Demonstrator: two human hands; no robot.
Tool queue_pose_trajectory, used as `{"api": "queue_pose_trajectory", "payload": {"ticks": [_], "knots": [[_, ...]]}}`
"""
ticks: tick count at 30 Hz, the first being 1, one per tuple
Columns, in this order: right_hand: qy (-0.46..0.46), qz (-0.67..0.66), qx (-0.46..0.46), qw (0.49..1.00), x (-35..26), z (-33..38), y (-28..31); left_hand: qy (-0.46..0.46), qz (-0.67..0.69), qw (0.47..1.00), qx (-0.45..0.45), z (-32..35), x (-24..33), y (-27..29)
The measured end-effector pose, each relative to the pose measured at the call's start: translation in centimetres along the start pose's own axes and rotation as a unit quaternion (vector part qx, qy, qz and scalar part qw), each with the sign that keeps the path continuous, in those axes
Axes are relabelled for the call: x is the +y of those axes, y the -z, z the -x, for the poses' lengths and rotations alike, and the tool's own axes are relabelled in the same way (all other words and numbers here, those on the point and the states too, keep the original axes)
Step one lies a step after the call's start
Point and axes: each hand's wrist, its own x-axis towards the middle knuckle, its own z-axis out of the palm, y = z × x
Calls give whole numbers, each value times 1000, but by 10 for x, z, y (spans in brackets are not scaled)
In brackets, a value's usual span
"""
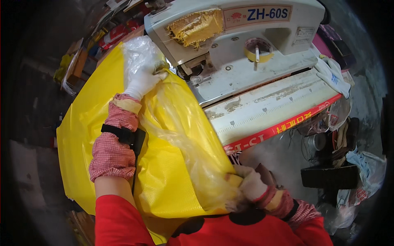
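A large yellow woven plastic sack (164,176) spreads across the left and middle of the view, with a clear plastic liner (180,143) bunched along its edge. My left hand (145,78), in a white glove, pinches the sack's edge and liner close to the presser foot of the sewing machine (197,78). Down at the lower right, my right hand (248,184) wears a greyish glove. It is closed on the other end of that edge, where yellow fabric and liner come together; some fingers are hidden.
A yellow tape roll (258,49) rests on the machine bed. The white ruled table edge (266,106) runs to the right, with a white glove (334,78) at its end. A dark box (328,176) and plastic bags (367,172) stand at the right.
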Motion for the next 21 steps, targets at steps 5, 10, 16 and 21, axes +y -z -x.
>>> {"api": "queue_pose_trajectory", "payload": {"ticks": [5,10,16,21], "knots": [[27,53,-101,993,-6,-35,-74,51,-314,948,32,-21,-1,-2],[-60,-162,-349,921,-9,-86,-136,50,-389,914,102,-21,-1,-24],[-293,-369,-129,873,-27,1,1,-58,-294,943,144,1,-4,-50],[-354,-441,-32,824,-32,28,39,-208,-200,944,161,-3,-2,-57]]}}
